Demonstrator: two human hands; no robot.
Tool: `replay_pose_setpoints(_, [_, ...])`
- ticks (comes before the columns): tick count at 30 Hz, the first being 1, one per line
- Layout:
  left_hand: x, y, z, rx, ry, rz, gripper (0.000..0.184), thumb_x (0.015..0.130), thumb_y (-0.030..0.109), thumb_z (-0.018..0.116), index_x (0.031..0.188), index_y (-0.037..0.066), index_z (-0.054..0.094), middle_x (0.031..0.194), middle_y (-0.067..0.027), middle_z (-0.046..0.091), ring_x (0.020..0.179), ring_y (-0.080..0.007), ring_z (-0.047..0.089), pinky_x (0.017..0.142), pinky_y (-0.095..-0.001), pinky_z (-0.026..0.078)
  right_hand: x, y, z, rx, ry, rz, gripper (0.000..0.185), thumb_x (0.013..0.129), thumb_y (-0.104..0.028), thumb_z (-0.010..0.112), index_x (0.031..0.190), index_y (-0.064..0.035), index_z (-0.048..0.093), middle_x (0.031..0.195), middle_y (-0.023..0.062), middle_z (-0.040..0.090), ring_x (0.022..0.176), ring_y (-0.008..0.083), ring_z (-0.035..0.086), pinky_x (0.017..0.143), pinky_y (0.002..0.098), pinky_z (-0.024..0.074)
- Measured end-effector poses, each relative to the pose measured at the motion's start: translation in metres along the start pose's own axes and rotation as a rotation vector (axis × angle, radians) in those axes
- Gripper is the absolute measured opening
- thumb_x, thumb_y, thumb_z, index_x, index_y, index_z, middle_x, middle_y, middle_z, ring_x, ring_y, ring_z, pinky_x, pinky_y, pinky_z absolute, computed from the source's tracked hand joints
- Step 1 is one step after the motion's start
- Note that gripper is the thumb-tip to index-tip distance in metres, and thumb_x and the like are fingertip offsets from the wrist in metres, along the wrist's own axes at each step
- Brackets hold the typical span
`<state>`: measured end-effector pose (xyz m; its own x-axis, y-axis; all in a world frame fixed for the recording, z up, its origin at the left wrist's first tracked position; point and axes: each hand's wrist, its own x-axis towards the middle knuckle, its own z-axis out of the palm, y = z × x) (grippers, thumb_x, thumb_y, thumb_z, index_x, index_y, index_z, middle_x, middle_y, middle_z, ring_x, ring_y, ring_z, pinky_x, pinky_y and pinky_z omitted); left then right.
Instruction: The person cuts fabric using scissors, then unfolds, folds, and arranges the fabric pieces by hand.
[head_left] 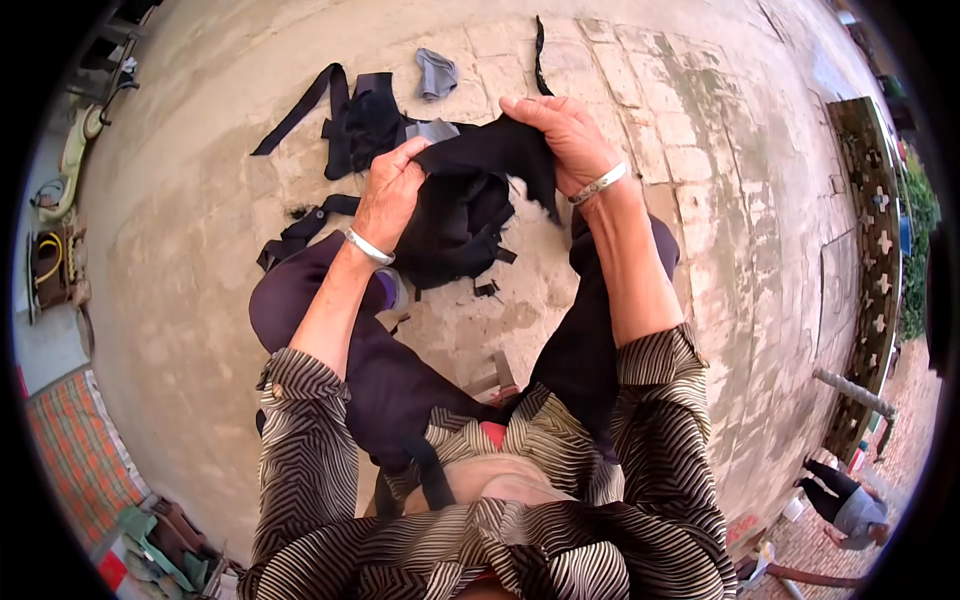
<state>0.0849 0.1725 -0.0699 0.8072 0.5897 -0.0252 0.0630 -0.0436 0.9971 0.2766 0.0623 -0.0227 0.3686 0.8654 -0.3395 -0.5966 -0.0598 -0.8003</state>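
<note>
A piece of black cloth [495,145] is stretched between my two hands above the paved ground. My left hand [388,198] is closed, pinching its left end. At the upper right end, my right hand [568,140] grips the same cloth between thumb and fingers. More black fabric [450,235] bunches just below, between my knees; I cannot tell whether it is joined to the held piece. Black cloth pieces with straps [370,122] lie farther out on the left, beside a grey scrap [432,130] partly covered by the black cloth.
A crumpled grey cloth [437,74] and a narrow black strip [540,55] lie on the ground ahead. A buttoned black strip [298,232] is near my left knee. A low patterned wall [872,240] runs along the right. Another person [850,508] is at the lower right.
</note>
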Motion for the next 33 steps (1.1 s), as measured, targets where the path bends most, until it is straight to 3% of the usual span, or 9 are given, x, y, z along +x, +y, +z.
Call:
replay_pose_setpoints(6, [-0.001, -0.003, 0.012, -0.119, -0.126, -0.009, 0.024, 0.09, 0.012, 0.051, 0.105, -0.003, 0.06, 0.086, 0.0003, 0.062, 0.075, -0.0057, 0.052, 0.068, -0.023, 0.043, -0.01, -0.01, -0.009, 0.156, -0.216, -0.033, 0.012, 0.088, -0.01, 0.067, 0.083, 0.0008, 0.066, 0.073, 0.0033, 0.066, 0.061, 0.0093, 0.062, 0.056, 0.0218, 0.051])
replay_pose_setpoints(8, [0.002, -0.006, 0.011, -0.256, -0.242, -0.168, 0.035, 0.09, 0.014, 0.055, 0.119, -0.004, 0.054, 0.102, -0.0044, 0.061, 0.093, -0.0109, 0.059, 0.086, -0.0274, 0.047, -0.015, -0.018, -0.021, 0.186, -0.318, -0.055, 0.008, 0.086, -0.006, 0.063, 0.088, 0.0019, 0.065, 0.077, 0.0056, 0.065, 0.065, 0.0131, 0.063, 0.064, 0.0247, 0.0533])
replay_pose_setpoints(12, [0.007, -0.032, 0.016, -0.027, -0.14, -0.164, 0.046, 0.082, 0.007, 0.061, 0.126, -0.002, 0.051, 0.113, -0.0081, 0.059, 0.099, -0.016, 0.06, 0.091, -0.0327, 0.047, -0.049, -0.037, -0.014, -0.036, -0.084, -0.187, 0.007, 0.075, -0.006, 0.061, 0.073, 0.0001, 0.059, 0.067, 0.0012, 0.059, 0.056, 0.0072, 0.053, 0.054, 0.0198, 0.0418])
replay_pose_setpoints(14, [0.006, -0.033, 0.027, 0.358, -0.068, 0.073, 0.057, 0.076, 0.003, 0.064, 0.13, 0.004, 0.049, 0.12, -0.0096, 0.056, 0.107, -0.0211, 0.057, 0.092, -0.0355, 0.046, -0.053, -0.042, -0.027, -0.166, -0.259, -0.148, 0.027, 0.069, -0.011, 0.059, 0.059, -0.0105, 0.034, 0.057, -0.0062, 0.033, 0.05, 0.0044, 0.028, 0.046, 0.0253, 0.0225])
replay_pose_setpoints(20, [0.007, -0.086, 0.048, 0.593, -0.304, 0.044, 0.049, 0.075, 0.014, 0.071, 0.121, 0.009, 0.056, 0.115, -0.0125, 0.06, 0.107, -0.0317, 0.055, 0.096, -0.0386, 0.042, -0.063, -0.038, -0.046, -0.111, -0.309, -0.257, 0.039, 0.061, -0.018, 0.062, 0.058, -0.013, 0.023, 0.054, -0.0065, 0.027, 0.048, 0.0058, 0.023, 0.043, 0.0286, 0.0182])
replay_pose_setpoints(24, [0.004, -0.1, 0.049, 0.776, -0.278, 0.071, 0.035, 0.076, 0.011, 0.064, 0.11, 0.004, 0.059, 0.105, -0.0141, 0.063, 0.1, -0.035, 0.058, 0.09, -0.0422, 0.045, -0.063, -0.045, -0.067, 0.09, -0.207, -0.317, 0.035, 0.066, -0.014, 0.061, 0.062, -0.013, 0.027, 0.055, -0.0057, 0.031, 0.048, 0.0047, 0.027, 0.042, 0.0259, 0.0226])
replay_pose_setpoints(26, [0.0, -0.11, 0.043, 0.823, -0.195, 0.116, 0.031, 0.075, 0.007, 0.057, 0.106, 0.001, 0.061, 0.097, -0.0185, 0.065, 0.096, -0.0383, 0.06, 0.085, -0.045, 0.047, -0.067, -0.052, -0.083, 0.291, -0.082, -0.381, 0.026, 0.076, -0.016, 0.06, 0.094, 0.0023, 0.062, 0.076, 0.0146, 0.065, 0.071, 0.0285, 0.065, 0.071, 0.0375, 0.0554])
replay_pose_setpoints(28, [-0.001, -0.112, 0.04, 0.798, -0.171, 0.009, 0.026, 0.076, 0.009, 0.053, 0.098, -0.002, 0.063, 0.088, -0.0214, 0.064, 0.089, -0.0389, 0.06, 0.081, -0.0421, 0.047, -0.059, -0.061, -0.105, 0.384, -0.159, -0.419, 0.037, 0.081, -0.013, 0.058, 0.114, 0.0027, 0.062, 0.094, 0.0194, 0.07, 0.089, 0.0332, 0.068, 0.086, 0.0431, 0.0549])
replay_pose_setpoints(33, [0.003, -0.091, 0.032, 0.436, -0.29, -0.162, 0.025, 0.077, 0.01, 0.05, 0.091, -0.006, 0.063, 0.083, -0.017, 0.067, 0.079, -0.0329, 0.061, 0.074, -0.0349, 0.045, -0.053, -0.078, -0.113, 0.343, 0.231, -0.442, 0.015, 0.082, -0.01, 0.06, 0.085, 0.0052, 0.064, 0.079, 0.0148, 0.069, 0.069, 0.0252, 0.068, 0.07, 0.0349, 0.0576])
